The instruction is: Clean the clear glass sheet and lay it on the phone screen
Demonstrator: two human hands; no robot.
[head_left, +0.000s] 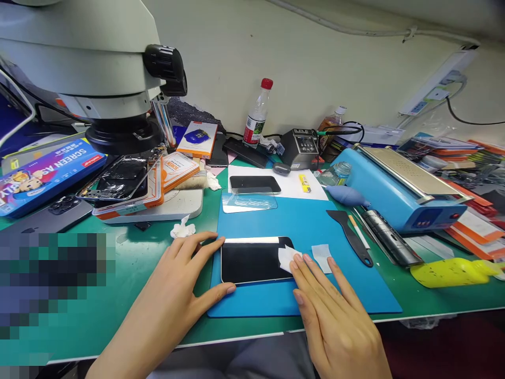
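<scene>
A phone (252,260) with a dark screen lies face up on the blue mat (256,302). A white strip (252,240) runs along its far edge. My left hand (177,279) spans the phone's left end, fingers at the far corner and thumb at the near edge. With its fingertips, my right hand (335,310) presses a small white wipe (289,258) onto the right end of the screen. Another white wipe piece (321,257) lies on the mat by the right fingers. Behind the phone rest a clear screen film (250,202) and a second dark phone (255,184).
A microscope (118,68) overhangs the left side, above stacked boxes and phone parts. To the right are a black scraper (349,237), a blue air blower (347,196), a blue heating machine (406,184) and a yellow bottle (452,272). A red-capped bottle (256,116) stands by the wall.
</scene>
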